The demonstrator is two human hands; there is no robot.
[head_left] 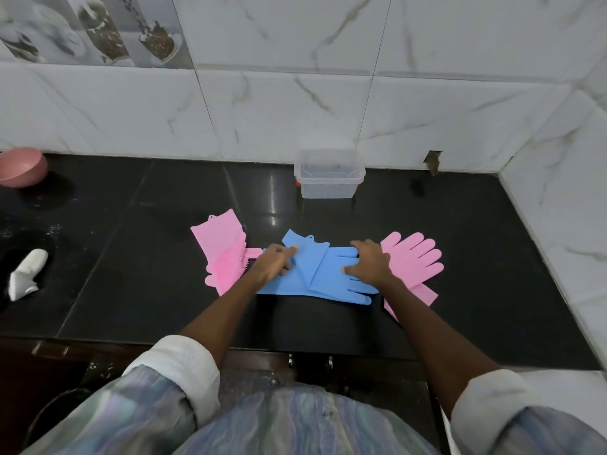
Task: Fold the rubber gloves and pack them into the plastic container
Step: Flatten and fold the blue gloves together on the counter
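A blue rubber glove (323, 274) lies in the middle of the black counter, its cuff folded over towards the fingers. My left hand (274, 261) pinches the folded cuff edge. Spread flat, my right hand (369, 262) presses down on the blue glove's palm and fingers. One pink glove (226, 254) lies bristle side up to the left, and a second pink glove (414, 257) lies flat to the right, partly under my right wrist. The clear plastic container (328, 174) stands with its lid on near the back wall, apart from both hands.
A pink bowl (21, 167) sits at the far left by the wall. A white cloth (26, 274) lies at the counter's left edge. Marble-tiled walls (542, 192) close off the back and right sides. The counter's front edge (295, 351) runs just below the gloves.
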